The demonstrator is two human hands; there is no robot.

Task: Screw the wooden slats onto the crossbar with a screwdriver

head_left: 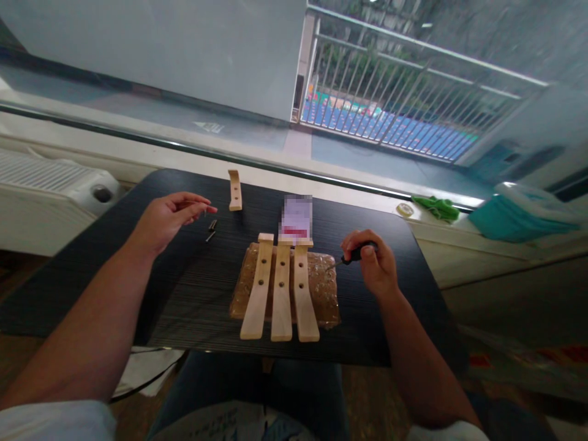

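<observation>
My right hand (374,263) is closed around the black handle of a screwdriver (353,252), whose metal shaft points left over a brown parcel (324,294) wrapped in clear plastic. Three pale wooden pieces, a left one (255,306), a middle one (282,306) and a right one (307,309), lie side by side across the parcel, each with two holes. My left hand (172,217) hovers over the table's left side, thumb and fingers pinched; anything between the tips is too small to name. Just right of it lie several small metal screws (211,230).
Another wooden piece (235,191) with two holes stands at the back of the dark table (193,306). A blurred-out card (296,217) is behind the parcel. On the sill are a tape roll (405,210), a green cloth (436,208) and a teal container (500,214). A radiator (55,190) is left.
</observation>
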